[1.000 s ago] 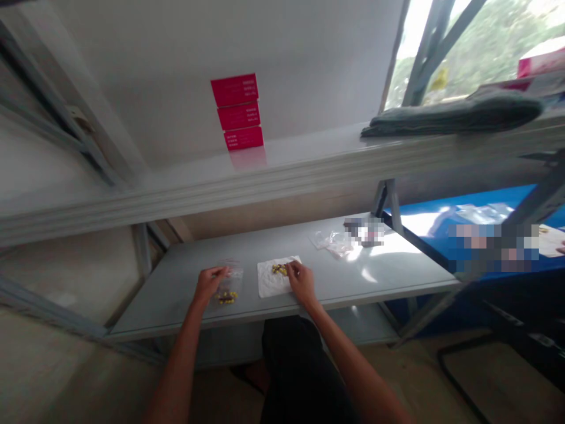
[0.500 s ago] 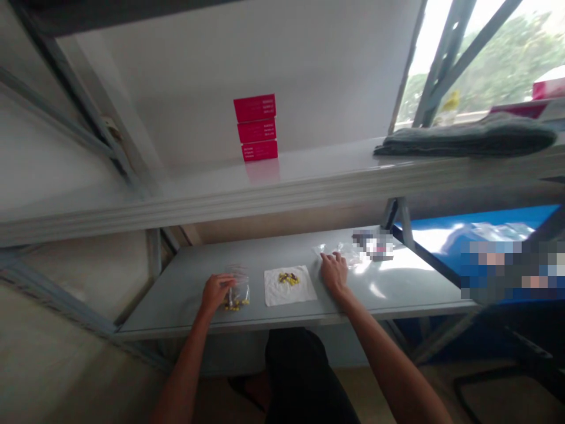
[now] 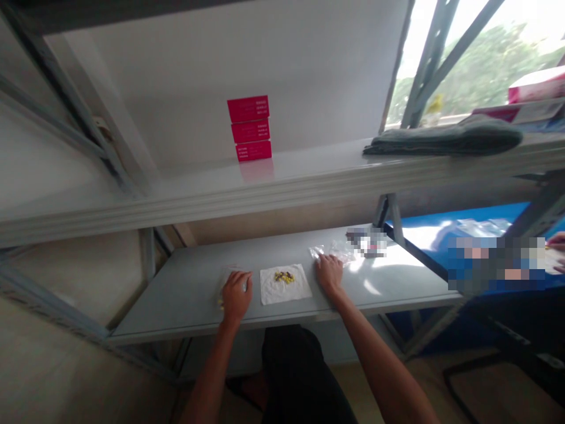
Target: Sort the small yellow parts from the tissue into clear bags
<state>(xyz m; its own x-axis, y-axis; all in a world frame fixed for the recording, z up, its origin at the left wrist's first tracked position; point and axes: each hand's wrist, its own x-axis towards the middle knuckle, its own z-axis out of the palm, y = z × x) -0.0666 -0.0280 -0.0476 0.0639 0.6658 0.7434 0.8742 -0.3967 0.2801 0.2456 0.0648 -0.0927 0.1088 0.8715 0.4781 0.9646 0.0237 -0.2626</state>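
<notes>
My left hand [image 3: 236,293] lies flat, fingers spread, on a small clear bag [image 3: 226,281] with yellow pieces in it, on the grey lower shelf [image 3: 185,294]. Just right of it a white paper [image 3: 285,284] carries a small heap of yellow and dark pieces [image 3: 283,276]. My right hand [image 3: 329,274] rests on the shelf right of the paper, its fingers stretched out and touching the near edge of a pile of empty clear bags [image 3: 335,252].
The upper shelf [image 3: 220,194] overhangs the work surface and carries three stacked red boxes [image 3: 249,128] and a folded grey cloth [image 3: 441,140]. A blue table [image 3: 436,227] stands at the right, where another person's hand [image 3: 557,241] shows. My dark-clad knee [image 3: 300,377] is below.
My right hand left the heap on the paper and went right to the empty bags. My left hand lowered the filled bag and now presses flat on it.
</notes>
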